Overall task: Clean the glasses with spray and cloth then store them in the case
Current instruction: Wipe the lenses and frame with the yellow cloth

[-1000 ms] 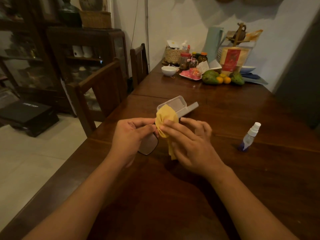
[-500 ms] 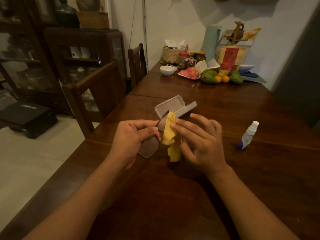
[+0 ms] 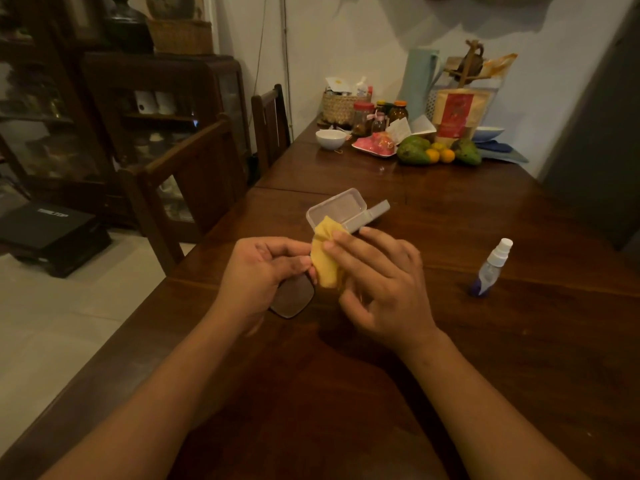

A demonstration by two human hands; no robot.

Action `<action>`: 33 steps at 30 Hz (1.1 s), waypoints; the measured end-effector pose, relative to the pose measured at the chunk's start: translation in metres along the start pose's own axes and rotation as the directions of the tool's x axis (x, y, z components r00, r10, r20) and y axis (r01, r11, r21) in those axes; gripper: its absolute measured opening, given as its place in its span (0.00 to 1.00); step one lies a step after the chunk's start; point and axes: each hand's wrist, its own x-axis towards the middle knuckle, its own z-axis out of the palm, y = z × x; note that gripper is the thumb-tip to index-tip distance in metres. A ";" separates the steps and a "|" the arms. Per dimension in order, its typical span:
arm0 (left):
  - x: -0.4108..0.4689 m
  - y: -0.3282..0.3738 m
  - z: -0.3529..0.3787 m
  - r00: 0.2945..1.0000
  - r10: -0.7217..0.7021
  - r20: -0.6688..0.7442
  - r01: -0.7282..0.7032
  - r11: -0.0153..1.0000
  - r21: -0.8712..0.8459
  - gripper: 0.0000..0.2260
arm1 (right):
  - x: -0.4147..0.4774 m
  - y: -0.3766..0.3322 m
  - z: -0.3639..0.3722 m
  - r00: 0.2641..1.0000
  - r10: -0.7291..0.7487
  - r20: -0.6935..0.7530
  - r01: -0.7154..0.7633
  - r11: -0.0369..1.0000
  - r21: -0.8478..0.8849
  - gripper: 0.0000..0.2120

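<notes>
Two grips meet over the counter (image 3: 346, 410) nearer its left edge: the left grip (image 3: 263, 271) curls round the glasses (image 3: 292, 297), one dark lens showing below it; the right grip (image 3: 381, 285) pinches the yellow cloth (image 3: 323, 263) against them. Just beyond lies the open case (image 3: 341, 211); the spray bottle (image 3: 491, 268) stands well apart, toward the right edge.

Dark-rimmed glasses (image 3: 292, 299), one tinted lens showing, have a bunched yellow cloth (image 3: 323, 261) wrapped over the other lens. The clear plastic case (image 3: 337, 211) lies open just behind them. The small white-capped spray bottle (image 3: 491, 268) stands well to the right.
</notes>
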 end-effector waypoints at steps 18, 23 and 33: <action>0.001 0.006 0.000 0.965 -0.151 -0.212 0.130 0.986 -0.108 0.03 | 0.002 -0.031 0.008 0.998 -0.066 -0.008 0.065 0.930 0.361 0.14; 0.001 0.007 0.000 0.959 -0.127 -0.254 0.106 0.990 -0.095 0.03 | -0.001 -0.022 0.004 0.982 -0.190 -0.002 0.186 0.959 0.216 0.16; 0.002 0.007 0.000 0.950 -0.164 -0.264 0.124 0.979 -0.162 0.04 | 0.002 -0.028 -0.001 0.965 -0.258 0.041 0.246 0.950 0.194 0.18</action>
